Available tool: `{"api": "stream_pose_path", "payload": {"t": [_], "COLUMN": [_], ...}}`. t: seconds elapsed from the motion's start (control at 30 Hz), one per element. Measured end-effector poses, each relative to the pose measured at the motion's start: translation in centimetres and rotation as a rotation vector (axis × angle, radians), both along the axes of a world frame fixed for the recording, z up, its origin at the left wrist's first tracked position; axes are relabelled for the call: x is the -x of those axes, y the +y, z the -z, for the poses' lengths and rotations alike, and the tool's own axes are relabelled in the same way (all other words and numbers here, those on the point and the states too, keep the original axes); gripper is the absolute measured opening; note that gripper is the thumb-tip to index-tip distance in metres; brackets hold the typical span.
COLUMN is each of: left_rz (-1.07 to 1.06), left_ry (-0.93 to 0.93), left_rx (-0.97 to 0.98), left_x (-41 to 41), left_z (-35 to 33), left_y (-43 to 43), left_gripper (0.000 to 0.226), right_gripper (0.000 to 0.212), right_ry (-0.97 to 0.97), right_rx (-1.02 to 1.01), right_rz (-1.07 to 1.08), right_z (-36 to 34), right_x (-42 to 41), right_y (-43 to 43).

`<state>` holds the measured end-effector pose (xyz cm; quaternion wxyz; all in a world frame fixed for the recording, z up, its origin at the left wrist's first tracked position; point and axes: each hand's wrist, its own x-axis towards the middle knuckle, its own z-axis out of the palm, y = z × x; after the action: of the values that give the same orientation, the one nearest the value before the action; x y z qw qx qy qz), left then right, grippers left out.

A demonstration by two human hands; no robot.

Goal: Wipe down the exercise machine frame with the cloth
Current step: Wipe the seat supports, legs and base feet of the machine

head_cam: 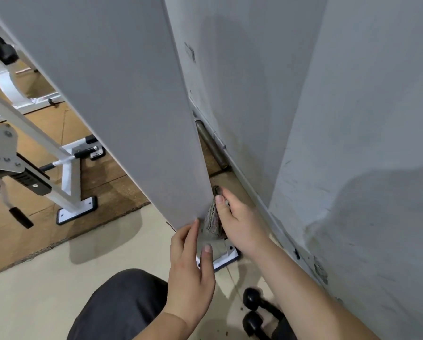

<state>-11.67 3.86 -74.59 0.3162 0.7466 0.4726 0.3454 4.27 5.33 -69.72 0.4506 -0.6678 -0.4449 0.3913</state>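
Note:
A broad grey upright of the exercise machine frame [122, 99] slants down through the middle of the head view to a base plate [226, 257] on the floor. My right hand [237, 222] grips a grey, dark-striped cloth [211, 223] and presses it against the upright's right side near the bottom. My left hand [193, 263] rests on the lower end of the upright with straight fingers, thumb lying along its front just above the base plate. Much of the cloth is hidden behind the upright and my fingers.
A scuffed grey wall [352, 119] stands close on the right with a metal roller [211, 146] at its foot. White machine legs and bars [68, 173] stand on brown matting at left. Black dumbbells [257, 312] lie by my knee [122, 305].

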Motion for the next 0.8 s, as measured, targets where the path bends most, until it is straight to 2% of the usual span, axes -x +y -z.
{"api": "stream_pose_path", "payload": {"t": [0.13,0.23,0.4,0.5,0.6,0.8], "left_rz": [-0.139,-0.197,-0.159,-0.243,-0.342,-0.402], "left_ry": [-0.069,-0.074,0.057,0.075,0.038,0.019], "left_rx": [0.114,0.139,0.102,0.175,0.259,0.345], "left_x": [-1.5,-1.9,-1.5,-1.6,-2.0,-3.3], "left_z": [2.5,4.3,7.2,9.3,10.6,13.3], "left_y": [-0.9,-1.1,-1.4,-1.1,-1.0,-0.8], "left_gripper": [0.05,0.055,0.067,0.069,0.054,0.039], "right_gripper": [0.035,0.036,0.021,0.026,0.027,0.036], "right_ry": [-0.011,0.011,0.021,0.04,0.072,-0.009], "right_rx": [-0.096,-0.178,0.043,0.002,-0.073,0.161], "right_rz": [-0.045,-0.016,-0.057,-0.011,0.028,0.108], "right_z": [1.5,3.8,10.7,10.7,11.7,20.6], "right_x": [-0.6,0.1,0.0,-0.2,0.2,1.5], "right_y": [0.0,-0.1,0.0,0.3,0.4,0.5]}}
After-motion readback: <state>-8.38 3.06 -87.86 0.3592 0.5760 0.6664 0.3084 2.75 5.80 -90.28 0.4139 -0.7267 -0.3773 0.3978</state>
